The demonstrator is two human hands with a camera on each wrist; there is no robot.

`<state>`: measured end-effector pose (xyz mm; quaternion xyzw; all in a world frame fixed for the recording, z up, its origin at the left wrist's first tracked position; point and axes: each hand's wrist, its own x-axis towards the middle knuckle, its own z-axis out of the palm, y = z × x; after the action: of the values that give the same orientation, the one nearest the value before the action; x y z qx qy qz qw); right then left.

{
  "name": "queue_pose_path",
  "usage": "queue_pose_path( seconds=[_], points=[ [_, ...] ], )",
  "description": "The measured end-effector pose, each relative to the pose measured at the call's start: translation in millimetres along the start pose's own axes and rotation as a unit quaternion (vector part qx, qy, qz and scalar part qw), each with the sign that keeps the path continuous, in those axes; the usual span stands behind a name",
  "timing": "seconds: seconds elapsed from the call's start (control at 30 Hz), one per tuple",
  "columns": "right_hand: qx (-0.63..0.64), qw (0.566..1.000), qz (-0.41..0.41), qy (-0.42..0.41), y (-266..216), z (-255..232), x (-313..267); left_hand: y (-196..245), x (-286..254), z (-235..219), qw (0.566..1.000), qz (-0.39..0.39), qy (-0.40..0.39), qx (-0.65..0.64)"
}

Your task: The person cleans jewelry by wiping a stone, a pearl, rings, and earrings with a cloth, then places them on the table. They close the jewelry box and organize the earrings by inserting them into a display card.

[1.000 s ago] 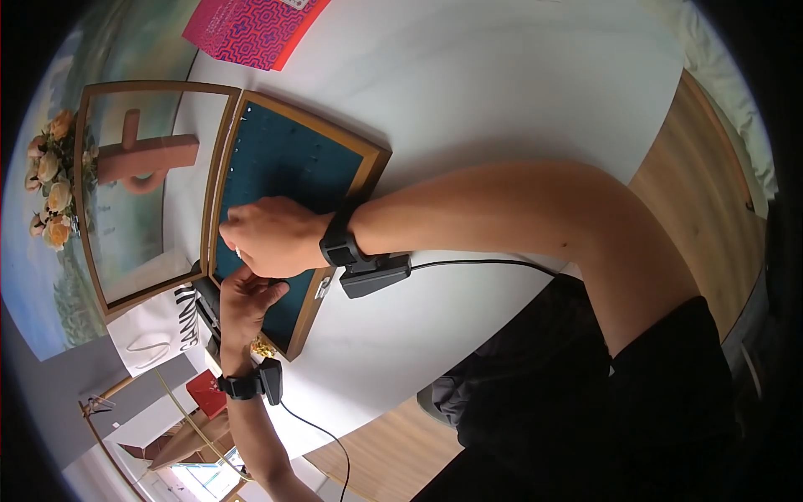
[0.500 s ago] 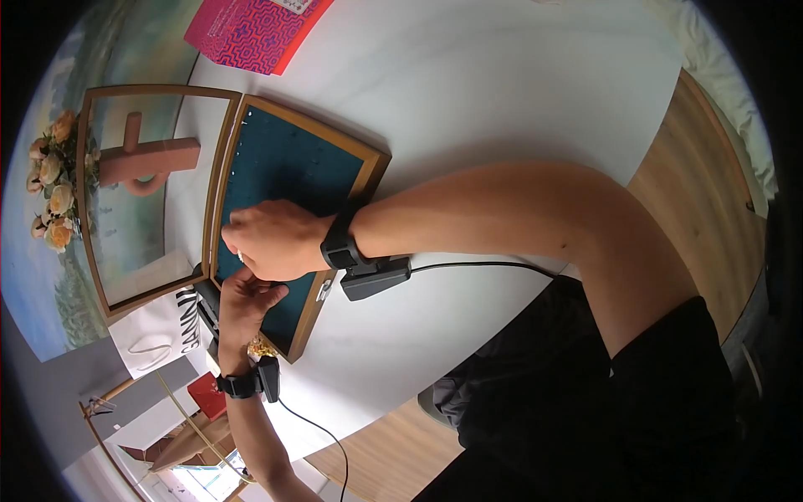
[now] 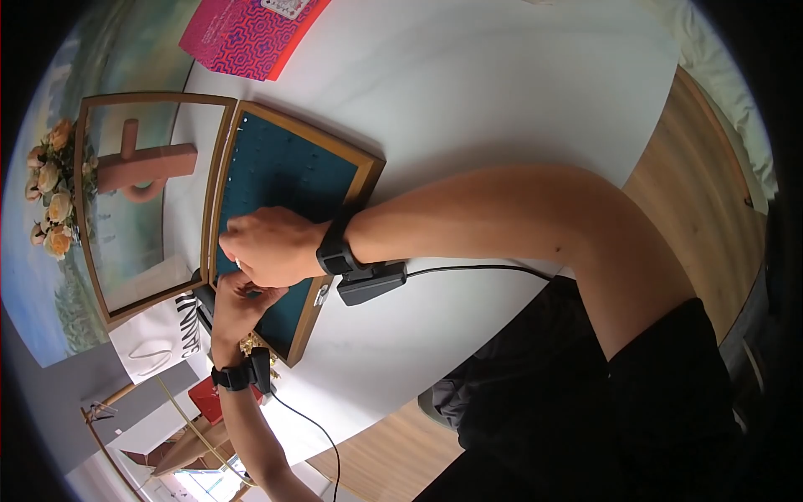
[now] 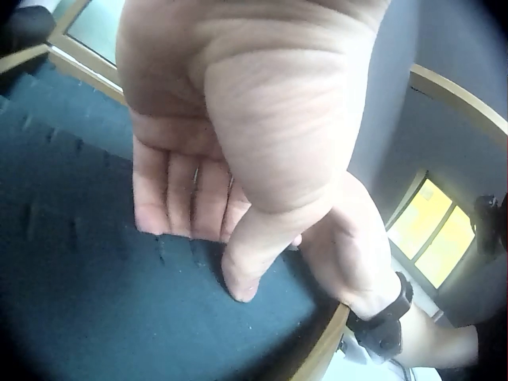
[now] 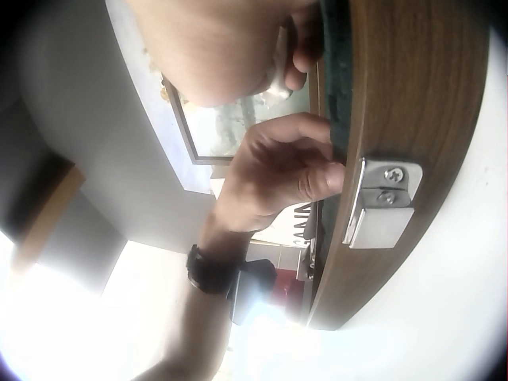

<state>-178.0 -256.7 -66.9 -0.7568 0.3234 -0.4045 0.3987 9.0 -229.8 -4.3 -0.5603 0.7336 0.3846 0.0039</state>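
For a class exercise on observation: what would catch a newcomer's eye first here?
Probably the vivid pink patterned packet at the head view's top edge. Next, the open, teal-lined wooden case at centre left, under the left hand and right hand, and the peach flowers at far left.

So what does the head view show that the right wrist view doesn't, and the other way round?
Only the head view shows the pink pack, the wood floor and the right elbow.
Only the right wrist view shows the screws on the latch clearly.
Both show the latch, left hand, right hand, case rim, dark lining and lettered bag.
Neither settles whether the right hand holds anything.
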Motion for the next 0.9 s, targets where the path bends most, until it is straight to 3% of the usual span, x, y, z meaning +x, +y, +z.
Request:
queue_pose_path(
  seconds=[0.3, 0.57, 0.9],
  points=[
    [0.014, 1.0, 0.002, -0.001, 0.9, 1.2, -0.1, -14.9, -2.5, -3.7, 0.997, -0.011, 0.007, -0.082],
    [0.02, 1.0, -0.002, -0.005, 0.8, 0.3, -0.4, -15.2, -8.4, -4.7, 0.971, -0.105, 0.005, -0.215],
    [0.012, 1.0, 0.001, -0.012, 0.7, 0.1, -0.3, -13.1, -8.5, -1.8, 0.956, -0.092, 0.002, -0.279]
  ],
)
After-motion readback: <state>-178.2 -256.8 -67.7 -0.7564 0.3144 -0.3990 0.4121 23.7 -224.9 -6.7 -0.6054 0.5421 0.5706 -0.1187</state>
